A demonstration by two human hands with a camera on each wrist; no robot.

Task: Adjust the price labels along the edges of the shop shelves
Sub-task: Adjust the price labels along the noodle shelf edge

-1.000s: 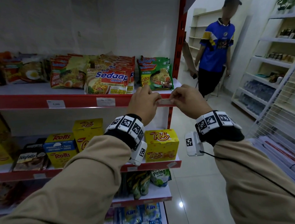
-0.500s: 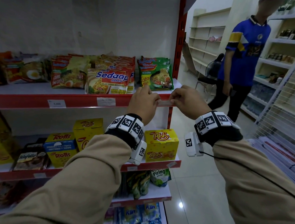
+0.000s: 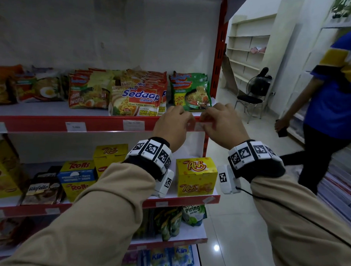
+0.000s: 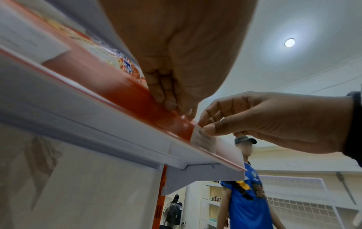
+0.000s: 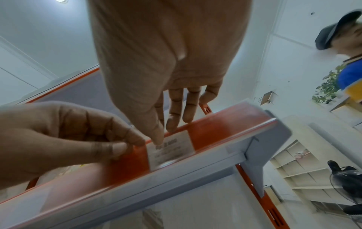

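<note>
Head view: your left hand (image 3: 172, 126) and right hand (image 3: 221, 124) are both at the right end of the upper shelf's red edge strip (image 3: 102, 125), working one price label (image 3: 199, 126). Right wrist view shows that label (image 5: 170, 150) seated in the strip, your right thumb tip pressing its top left corner, fingers curled over the strip's top lip. Left thumb and forefinger pinch the strip just left of the label. Risk, as I read it: pull too hard and the label creases or pops out of the channel; knuckles could also nudge the green noodle packs (image 3: 190, 91) sitting right at the shelf's front edge. Shelf holds rows of noodle packets; the shelf below holds yellow snack boxes (image 3: 195, 177).
</note>
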